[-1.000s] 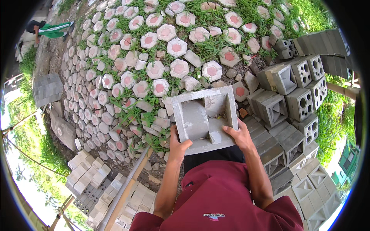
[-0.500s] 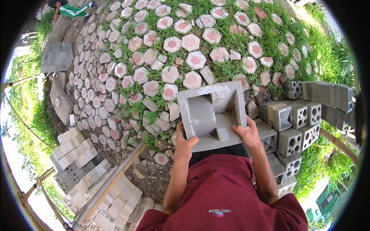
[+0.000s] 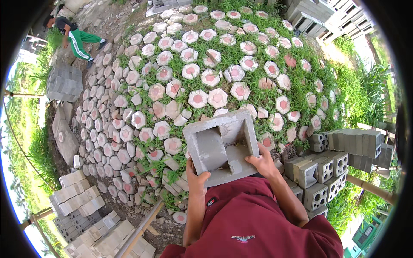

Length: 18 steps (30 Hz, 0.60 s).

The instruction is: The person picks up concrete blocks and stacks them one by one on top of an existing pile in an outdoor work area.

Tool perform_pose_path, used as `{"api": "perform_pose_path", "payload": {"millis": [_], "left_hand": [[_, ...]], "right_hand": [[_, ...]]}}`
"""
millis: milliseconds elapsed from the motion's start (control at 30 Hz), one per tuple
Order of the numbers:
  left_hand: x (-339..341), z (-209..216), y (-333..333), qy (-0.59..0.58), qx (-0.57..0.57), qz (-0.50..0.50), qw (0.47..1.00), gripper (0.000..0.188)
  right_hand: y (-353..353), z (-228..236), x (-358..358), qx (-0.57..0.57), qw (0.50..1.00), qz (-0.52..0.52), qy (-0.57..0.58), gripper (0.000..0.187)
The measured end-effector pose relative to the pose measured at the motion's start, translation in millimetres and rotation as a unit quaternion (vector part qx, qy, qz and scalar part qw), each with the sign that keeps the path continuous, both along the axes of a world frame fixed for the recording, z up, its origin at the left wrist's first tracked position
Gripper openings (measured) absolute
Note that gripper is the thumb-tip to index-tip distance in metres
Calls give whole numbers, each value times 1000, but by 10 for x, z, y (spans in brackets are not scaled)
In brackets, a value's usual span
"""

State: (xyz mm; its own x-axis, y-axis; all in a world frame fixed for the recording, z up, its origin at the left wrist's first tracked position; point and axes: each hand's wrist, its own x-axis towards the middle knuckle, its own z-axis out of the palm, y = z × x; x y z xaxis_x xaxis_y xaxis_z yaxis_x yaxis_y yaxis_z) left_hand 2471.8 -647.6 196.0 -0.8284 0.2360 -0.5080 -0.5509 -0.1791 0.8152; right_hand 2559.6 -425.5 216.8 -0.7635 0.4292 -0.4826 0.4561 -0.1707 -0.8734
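Note:
A grey square concrete block (image 3: 241, 168) with curved and straight inner webs is held up before my waist, its hollow face toward me and slightly tilted. My left hand (image 3: 197, 176) grips its lower left side, thumb on the near rim. On the lower right side my right hand (image 3: 262, 162) is closed the same way, thumb across the face. The fingers of both hands are partly hidden behind the block. Below and beyond it lies ground set with hexagonal pavers (image 3: 217, 98), pale with reddish centres.
Grey hollow blocks (image 3: 320, 197) are stacked close at my right, with a longer row (image 3: 355, 142) behind. Lighter blocks (image 3: 79, 195) and a pole (image 3: 144, 230) stand at my lower left. Another person in green trousers (image 3: 79, 45) is at the far left. More blocks (image 3: 312, 19) stand far right.
My view has tipped up, showing more far ground and more of the other person. The block has shifted slightly left and tilted a little, still in both hands.

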Motion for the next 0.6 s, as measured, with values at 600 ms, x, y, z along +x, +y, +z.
{"api": "perform_pose_path", "payload": {"millis": [600], "left_hand": [[-3150,430,1168,74,1,42,996,84]], "right_hand": [[1195,185,-3286,-54,998,27,36,46]]}}
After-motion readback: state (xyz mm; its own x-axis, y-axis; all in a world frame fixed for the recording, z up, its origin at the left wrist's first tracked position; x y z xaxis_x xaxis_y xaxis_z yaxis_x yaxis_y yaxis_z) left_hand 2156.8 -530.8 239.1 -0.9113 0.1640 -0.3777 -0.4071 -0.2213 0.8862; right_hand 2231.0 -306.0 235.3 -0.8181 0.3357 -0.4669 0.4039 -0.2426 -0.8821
